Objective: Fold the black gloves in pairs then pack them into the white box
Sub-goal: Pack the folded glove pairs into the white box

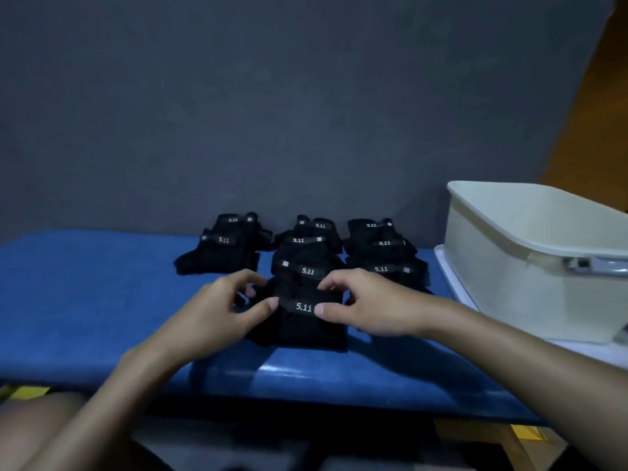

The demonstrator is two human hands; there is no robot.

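Both grips are narrow and holding. My left grip [221, 311] and right grip [367, 304] each pinch one end of the labelled strap of the nearest black glove [306, 331]. It lies mid-worktop [85, 283], toward the front edge. Holding both ends should keep it flat and square for folding, I judge. The other black gloves [221, 248] wait in piles along the back edge. The white box [509, 266] stands open at the right edge, close for packing.
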